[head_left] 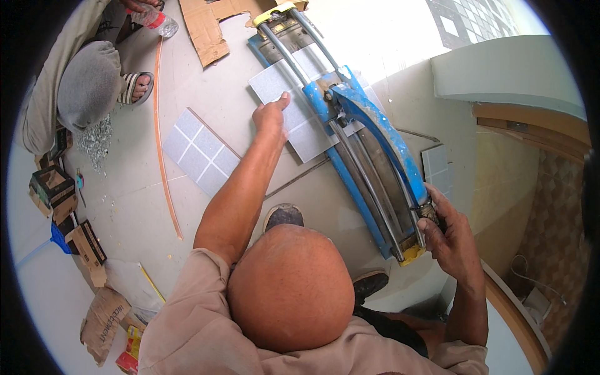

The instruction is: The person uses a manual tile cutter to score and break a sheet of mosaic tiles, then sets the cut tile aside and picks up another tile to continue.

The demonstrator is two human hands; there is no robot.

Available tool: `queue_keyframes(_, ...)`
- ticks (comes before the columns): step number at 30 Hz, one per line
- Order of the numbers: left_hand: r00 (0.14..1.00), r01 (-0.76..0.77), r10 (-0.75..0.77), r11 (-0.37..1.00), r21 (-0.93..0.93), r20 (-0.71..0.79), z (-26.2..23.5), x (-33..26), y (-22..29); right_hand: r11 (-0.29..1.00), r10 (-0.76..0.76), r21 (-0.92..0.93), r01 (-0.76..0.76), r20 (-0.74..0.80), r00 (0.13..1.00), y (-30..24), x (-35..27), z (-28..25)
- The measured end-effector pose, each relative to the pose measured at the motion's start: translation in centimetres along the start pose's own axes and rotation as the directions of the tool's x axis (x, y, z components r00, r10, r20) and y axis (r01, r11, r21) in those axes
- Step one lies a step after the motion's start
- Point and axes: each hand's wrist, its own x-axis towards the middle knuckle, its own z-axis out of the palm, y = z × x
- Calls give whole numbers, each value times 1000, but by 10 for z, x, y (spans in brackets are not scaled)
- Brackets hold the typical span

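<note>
A blue manual tile cutter point(356, 187) with twin metal rails and yellow ends lies slantwise on the floor. Its long blue lever point(390, 140) slopes down toward me. At the lever's near end, my right hand point(447, 234) is closed around the dark handle. My left hand point(271, 119) grips the left edge of a grey tile point(306, 128) with pale grid lines, thumb on top, its other fingers mostly hidden. That tile passes under the cutter's rails. Another grey gridded tile point(199, 153) lies on the floor beside my left forearm.
At upper left, a person in a striped sandal point(139, 87) holds a plastic bottle point(161, 24). Flat cardboard point(206, 37) lies by the cutter's far end. An orange strip point(159, 137) crosses the floor. Cardboard boxes point(53, 187) line the left wall. A tile piece point(435, 165) lies right of the cutter.
</note>
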Motion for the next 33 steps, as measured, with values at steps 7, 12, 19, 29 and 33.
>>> queue_keyframes(7,1000,15,-15,999,30,-11,1,-5,1,999,-38,4,38,-12,999,3,0,1)
queue_keyframes(12,987,31,-25,999,38,-161,9,-10,4,1000,-12,1,12,-2,1000,-2,0,1)
queue_keyframes(19,994,-10,12,1000,23,-109,9,-12,4,1000,1,14,-1,-3,1000,0,0,1)
queue_keyframes(29,995,-28,28,1000,8,-94,11,-15,6,1000,-17,25,17,-13,1000,2,1,0)
queue_keyframes(33,1000,0,0,1000,-18,-17,2,-5,1,999,-43,18,43,-7,999,5,0,1)
